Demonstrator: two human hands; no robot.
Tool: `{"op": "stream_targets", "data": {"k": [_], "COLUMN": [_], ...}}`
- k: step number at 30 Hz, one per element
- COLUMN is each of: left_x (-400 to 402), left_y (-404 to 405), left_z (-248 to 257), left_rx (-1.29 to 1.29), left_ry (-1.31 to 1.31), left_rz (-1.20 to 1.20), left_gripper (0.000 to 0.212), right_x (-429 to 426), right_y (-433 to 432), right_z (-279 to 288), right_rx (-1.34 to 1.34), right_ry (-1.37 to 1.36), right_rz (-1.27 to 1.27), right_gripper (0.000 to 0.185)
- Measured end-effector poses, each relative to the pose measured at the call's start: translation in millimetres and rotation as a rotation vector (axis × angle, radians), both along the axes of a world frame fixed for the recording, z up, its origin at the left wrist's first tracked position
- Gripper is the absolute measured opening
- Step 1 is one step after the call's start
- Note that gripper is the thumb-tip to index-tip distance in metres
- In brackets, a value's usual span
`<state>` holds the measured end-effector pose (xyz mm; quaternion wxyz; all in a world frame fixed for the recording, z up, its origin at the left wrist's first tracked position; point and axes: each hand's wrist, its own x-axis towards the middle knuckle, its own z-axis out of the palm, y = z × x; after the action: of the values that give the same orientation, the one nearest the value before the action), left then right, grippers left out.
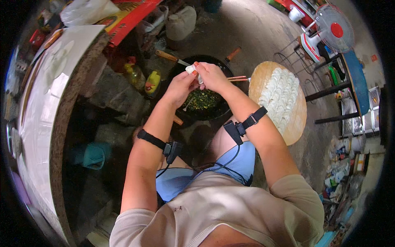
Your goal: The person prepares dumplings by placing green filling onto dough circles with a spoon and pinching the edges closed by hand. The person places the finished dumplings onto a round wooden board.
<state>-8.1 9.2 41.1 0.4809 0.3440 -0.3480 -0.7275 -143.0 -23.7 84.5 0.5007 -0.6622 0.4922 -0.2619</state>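
Between the fingertips of both hands is a piece of white dough [190,69], apparently a dumpling wrapper, partly hidden by the fingers. My left hand [180,86] pinches it from the left, and my right hand [211,75] from the right. Below them sits a dark wok [216,112] with chopped green and yellow filling [202,100]. A wooden-handled utensil [168,56] rests across its far left rim, and chopsticks [237,78] stick out on the right. Rows of white dumplings [282,92] cover much of a round wooden board [259,74] to the right.
A white-topped counter [46,102] runs along the left. Near the wok stand a yellow container [152,81] and, farther off, a large whitish jug [181,23]. At right, an electric fan [334,29] is beside a blue-topped table [356,83]. A teal plastic container [94,156] sits low at left.
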Motion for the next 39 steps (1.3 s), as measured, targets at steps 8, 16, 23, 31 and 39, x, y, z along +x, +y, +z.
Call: {"op": "stream_targets", "data": {"k": [8,16,23,31,39], "left_x": [19.4,24.1,19.5,11.9,8.4], "left_y": [-12.5,-22.7,-27.5,-33.0,-35.6], "left_z": [-28.1,-34.7,-31.9,-34.0,-32.9], "left_rx": [0.126,0.176,0.150,0.150,0.136], "left_ry": [-0.125,-0.138,-0.036,0.018,-0.129], "left_rz": [-0.420,-0.610,-0.496,-0.338,-0.226], "left_gripper": [0.019,0.023,0.020,0.021,0.021], "right_x": [-30.5,-28.1,-25.9,-27.8,-29.8], "right_y": [-30.9,-38.7,-30.9,-21.8,-9.1], "right_z": [-21.4,-44.7,-50.9,-53.6,-50.4], "right_rx": [-0.202,-0.217,-0.303,-0.238,-0.121], "right_ry": [0.357,0.288,0.344,0.371,0.294], "right_rz": [0.479,0.595,0.323,0.111,0.041], "right_gripper": [0.032,0.033,0.036,0.041,0.048]}}
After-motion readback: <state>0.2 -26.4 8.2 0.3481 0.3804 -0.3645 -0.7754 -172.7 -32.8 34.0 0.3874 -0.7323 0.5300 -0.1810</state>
